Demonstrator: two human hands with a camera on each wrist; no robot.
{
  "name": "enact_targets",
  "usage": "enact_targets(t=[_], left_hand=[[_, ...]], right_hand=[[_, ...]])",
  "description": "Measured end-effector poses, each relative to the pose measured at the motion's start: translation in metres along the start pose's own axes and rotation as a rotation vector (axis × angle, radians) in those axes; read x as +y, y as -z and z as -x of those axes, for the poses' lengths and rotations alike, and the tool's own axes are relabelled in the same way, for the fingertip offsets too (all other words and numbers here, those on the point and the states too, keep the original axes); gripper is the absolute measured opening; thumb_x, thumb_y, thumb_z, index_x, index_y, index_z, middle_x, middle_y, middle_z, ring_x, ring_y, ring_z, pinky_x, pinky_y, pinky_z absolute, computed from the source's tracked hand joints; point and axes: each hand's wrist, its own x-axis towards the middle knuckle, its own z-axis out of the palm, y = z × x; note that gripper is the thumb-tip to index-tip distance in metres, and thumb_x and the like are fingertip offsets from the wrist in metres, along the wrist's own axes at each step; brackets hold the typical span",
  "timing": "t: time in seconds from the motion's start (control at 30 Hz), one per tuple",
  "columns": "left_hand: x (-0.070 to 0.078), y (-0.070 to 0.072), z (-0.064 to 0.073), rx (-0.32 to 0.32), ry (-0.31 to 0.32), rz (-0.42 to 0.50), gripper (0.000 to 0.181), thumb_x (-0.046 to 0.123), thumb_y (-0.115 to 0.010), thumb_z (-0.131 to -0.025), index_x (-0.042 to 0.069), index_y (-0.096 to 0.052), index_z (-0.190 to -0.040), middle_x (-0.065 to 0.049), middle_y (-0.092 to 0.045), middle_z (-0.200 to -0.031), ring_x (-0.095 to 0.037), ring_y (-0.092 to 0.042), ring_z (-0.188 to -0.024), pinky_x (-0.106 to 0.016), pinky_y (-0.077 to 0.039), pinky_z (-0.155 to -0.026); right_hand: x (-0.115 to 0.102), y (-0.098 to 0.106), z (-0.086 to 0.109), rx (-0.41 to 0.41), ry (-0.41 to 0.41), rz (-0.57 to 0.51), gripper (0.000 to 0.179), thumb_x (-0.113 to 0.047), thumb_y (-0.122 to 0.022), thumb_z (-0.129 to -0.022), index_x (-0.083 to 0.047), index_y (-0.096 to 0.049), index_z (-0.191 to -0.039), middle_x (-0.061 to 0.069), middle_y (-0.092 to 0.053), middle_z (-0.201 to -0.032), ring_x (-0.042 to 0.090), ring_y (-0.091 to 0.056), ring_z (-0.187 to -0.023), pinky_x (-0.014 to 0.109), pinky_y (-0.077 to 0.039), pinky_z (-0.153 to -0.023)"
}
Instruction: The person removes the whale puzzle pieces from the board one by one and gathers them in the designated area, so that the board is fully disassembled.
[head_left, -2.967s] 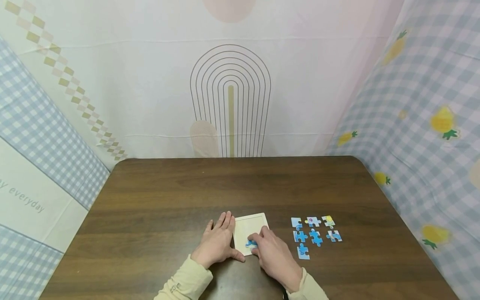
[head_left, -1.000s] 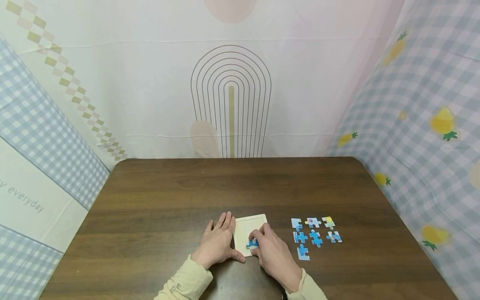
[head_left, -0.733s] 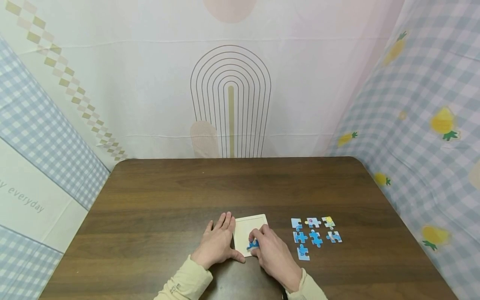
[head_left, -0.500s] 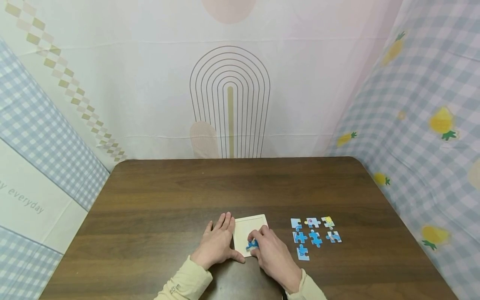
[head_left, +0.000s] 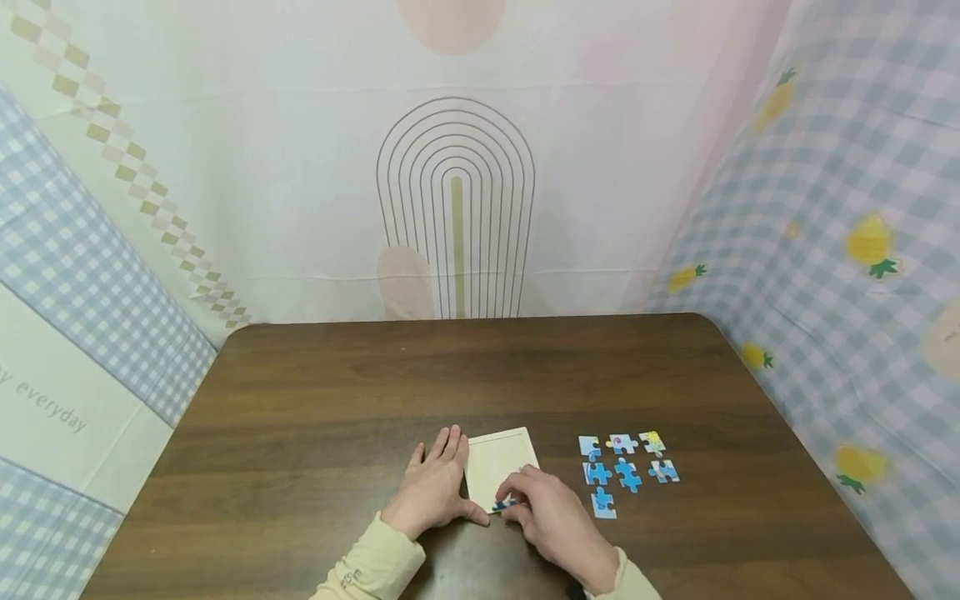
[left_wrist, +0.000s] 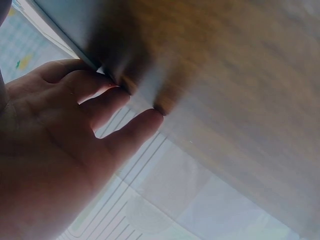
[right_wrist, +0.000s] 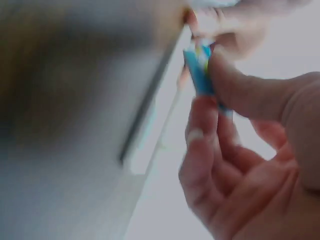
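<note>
My right hand pinches a blue jigsaw puzzle piece between thumb and fingers, over the lower edge of a pale wooden puzzle tray. In the right wrist view the piece is tilted up on edge, off the tray floor, and the tray's side is blurred. My left hand lies along the tray's left side, fingers straight, thumb stretched to its lower left corner. The left wrist view shows this hand with its fingertips down at the table.
Several loose puzzle pieces lie in spaced rows on the dark wooden table, right of the tray. Behind the table hangs a pale patterned cloth; a checked cloth hangs at the right.
The puzzle piece lay flatter in the tray's lower part; now my right hand has tipped it up and drawn it slightly toward me. My left hand stays in place. The head view shifts slightly.
</note>
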Motion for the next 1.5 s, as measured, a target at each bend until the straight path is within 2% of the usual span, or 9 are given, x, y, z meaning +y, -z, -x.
enact_targets(t=[0.17, 0.33, 0.5, 0.6, 0.7, 0.97, 1.2, 1.4, 1.5], left_hand=[[-0.001, -0.001, -0.002, 0.010, 0.000, 0.010, 0.121, 0.067, -0.078, -0.062, -0.004, -0.033, -0.149, -0.020, -0.025, -0.156, -0.033, -0.021, -0.145, -0.060, -0.023, -0.110], [-0.003, 0.001, -0.002, 0.008, 0.007, 0.018, 0.121, 0.066, -0.078, -0.062, -0.004, -0.032, -0.149, -0.021, -0.024, -0.157, -0.033, -0.020, -0.146, -0.060, -0.022, -0.110], [-0.004, 0.001, -0.001, 0.010, 0.006, 0.022, 0.121, 0.066, -0.078, -0.062, -0.005, -0.032, -0.148, -0.022, -0.024, -0.156, -0.034, -0.020, -0.145, -0.060, -0.022, -0.110], [-0.004, 0.001, -0.001, 0.014, 0.006, 0.020, 0.121, 0.066, -0.079, -0.062, -0.005, -0.032, -0.148, -0.022, -0.024, -0.156, -0.033, -0.020, -0.145, -0.060, -0.022, -0.109], [-0.004, 0.000, -0.001, 0.013, 0.005, 0.018, 0.121, 0.066, -0.078, -0.062, -0.005, -0.032, -0.148, -0.021, -0.024, -0.156, -0.033, -0.020, -0.146, -0.060, -0.022, -0.110], [-0.002, 0.001, -0.001, 0.012, 0.001, 0.015, 0.121, 0.065, -0.078, -0.062, -0.006, -0.032, -0.148, -0.022, -0.024, -0.156, -0.033, -0.020, -0.145, -0.060, -0.023, -0.110], [-0.001, 0.000, -0.001, 0.011, -0.003, 0.013, 0.120, 0.065, -0.079, -0.062, -0.006, -0.032, -0.148, -0.022, -0.024, -0.156, -0.034, -0.021, -0.145, -0.060, -0.023, -0.110], [0.000, 0.000, 0.000, 0.001, -0.002, 0.016, 0.121, 0.066, -0.078, -0.062, -0.006, -0.032, -0.148, -0.021, -0.023, -0.156, -0.033, -0.019, -0.146, -0.060, -0.022, -0.110], [0.001, 0.000, 0.001, -0.003, 0.000, 0.021, 0.121, 0.066, -0.078, -0.062, -0.006, -0.031, -0.149, -0.021, -0.023, -0.157, -0.033, -0.019, -0.146, -0.060, -0.022, -0.110]], right_hand=[[0.018, 0.037, 0.012, 0.056, -0.101, -0.114, 0.015, -0.014, -0.081, -0.077, -0.020, -0.071, -0.086, -0.012, -0.063, -0.081, 0.002, -0.056, -0.068, 0.022, -0.050, -0.061], [0.044, 0.079, 0.030, 0.108, -0.310, -0.082, 0.012, -0.019, -0.081, -0.078, -0.023, -0.071, -0.084, -0.013, -0.064, -0.076, 0.006, -0.055, -0.064, 0.024, -0.047, -0.057], [0.076, 0.101, 0.046, 0.091, -0.436, -0.031, 0.021, -0.022, -0.083, -0.077, -0.012, -0.070, -0.090, -0.006, -0.062, -0.074, 0.010, -0.055, -0.068, 0.025, -0.047, -0.062], [0.091, 0.104, 0.053, 0.082, -0.497, -0.020, 0.026, -0.025, -0.084, -0.075, -0.009, -0.067, -0.087, -0.004, -0.061, -0.072, 0.012, -0.054, -0.067, 0.026, -0.046, -0.063], [0.099, 0.104, 0.058, 0.080, -0.515, -0.018, 0.024, -0.026, -0.083, -0.077, -0.011, -0.066, -0.083, -0.003, -0.061, -0.069, 0.013, -0.053, -0.064, 0.027, -0.045, -0.062], [0.105, 0.097, 0.061, 0.064, -0.586, -0.034, 0.020, -0.024, -0.082, -0.078, -0.010, -0.068, -0.083, -0.002, -0.061, -0.068, 0.015, -0.050, -0.064, 0.030, -0.041, -0.061], [0.106, 0.097, 0.061, 0.027, -0.660, 0.019, 0.004, -0.011, -0.072, -0.086, -0.012, -0.070, -0.089, -0.005, -0.070, -0.083, 0.013, -0.059, -0.074, 0.034, -0.041, -0.064], [0.106, 0.095, 0.064, 0.043, -0.667, 0.061, 0.026, -0.027, -0.082, -0.078, -0.010, -0.068, -0.092, -0.005, -0.064, -0.073, 0.013, -0.057, -0.068, 0.038, -0.043, -0.064], [0.104, 0.095, 0.065, 0.046, -0.682, 0.071, 0.031, -0.034, -0.082, -0.076, -0.011, -0.067, -0.090, -0.005, -0.063, -0.074, 0.013, -0.054, -0.066, 0.038, -0.041, -0.063]])
